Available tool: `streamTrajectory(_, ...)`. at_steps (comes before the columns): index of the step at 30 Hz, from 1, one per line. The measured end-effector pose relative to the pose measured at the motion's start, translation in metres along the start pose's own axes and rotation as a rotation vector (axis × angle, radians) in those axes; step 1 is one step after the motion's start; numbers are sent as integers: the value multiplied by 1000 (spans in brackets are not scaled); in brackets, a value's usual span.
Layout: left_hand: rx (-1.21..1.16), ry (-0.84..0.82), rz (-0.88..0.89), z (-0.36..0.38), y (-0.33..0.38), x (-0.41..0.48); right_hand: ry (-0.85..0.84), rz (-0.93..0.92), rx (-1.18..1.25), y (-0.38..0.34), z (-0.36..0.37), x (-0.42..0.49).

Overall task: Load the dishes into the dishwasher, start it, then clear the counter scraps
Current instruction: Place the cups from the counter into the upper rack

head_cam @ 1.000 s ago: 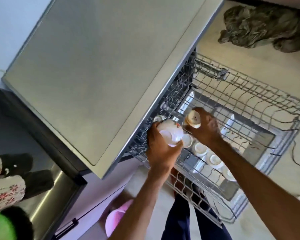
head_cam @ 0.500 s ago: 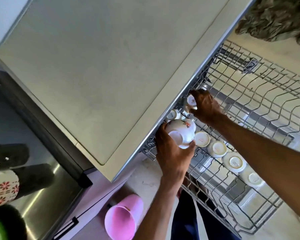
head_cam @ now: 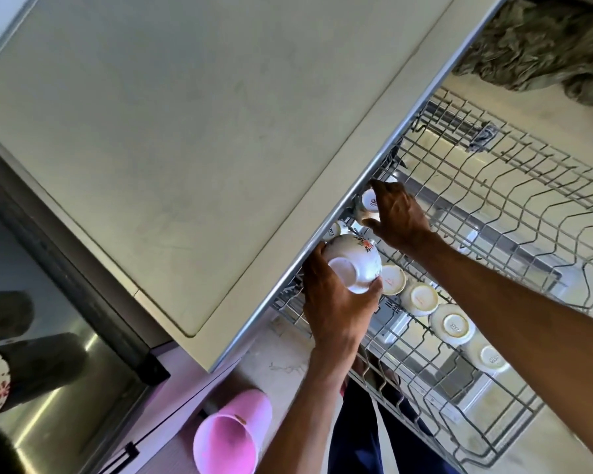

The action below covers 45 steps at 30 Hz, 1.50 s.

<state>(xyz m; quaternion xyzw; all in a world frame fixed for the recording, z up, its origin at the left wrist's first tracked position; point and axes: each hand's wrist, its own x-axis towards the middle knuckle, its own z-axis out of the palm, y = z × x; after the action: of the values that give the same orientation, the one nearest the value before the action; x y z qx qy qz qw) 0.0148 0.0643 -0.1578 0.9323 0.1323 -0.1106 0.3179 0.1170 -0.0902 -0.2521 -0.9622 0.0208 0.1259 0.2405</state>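
Left hand (head_cam: 336, 304) gripped floral bowl (head_cam: 355, 263) base-up over the rack (head_cam: 514, 213), likely for draining, waiting its slot. Right hand (head_cam: 399, 217) pinched small cup (head_cam: 369, 201), seating it inverted at rack's inner end, extending row of upturned cups (head_cam: 420, 297).

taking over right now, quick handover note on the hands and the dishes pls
Left hand: grips the floral bowl, upside down, above the rack.
Right hand: grips a small cup at the rack's inner end, by the dishwasher opening.
Done: a row of cups sits upside down in the pulled-out rack.
Left: place both pieces, push the rack in, start the machine, clear the scraps.
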Motion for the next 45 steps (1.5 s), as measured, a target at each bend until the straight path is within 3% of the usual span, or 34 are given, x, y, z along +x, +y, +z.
streamTrajectory(6, 6, -13, 98, 11, 16, 4, 336, 102, 550, -9, -29, -39)
streamTrajectory(14, 75, -154, 337, 37, 47, 29, -19, 248, 706, 14, -66, -91)
streamTrajectory(19, 142, -199, 443, 48, 64, 43, -53, 188, 592, 33, -84, -86)
streamTrajectory(23, 73, -125, 477, 58, 79, 61, 97, 155, 477, 41, -95, -63)
streamTrajectory(28, 101, -39, 467, 59, 82, 73, 325, 294, 351, 48, -90, -3)
streamTrajectory(31, 82, 12, 444, 55, 68, 71, 257, 356, 287, 50, -76, 33)
streamTrajectory(35, 86, 23, 400, 49, 52, 65, 168, 283, 168, 53, -45, 56)
streamTrajectory(45, 105, 11, 350, 42, 35, 66, 143, 202, 145, 68, -10, 55)
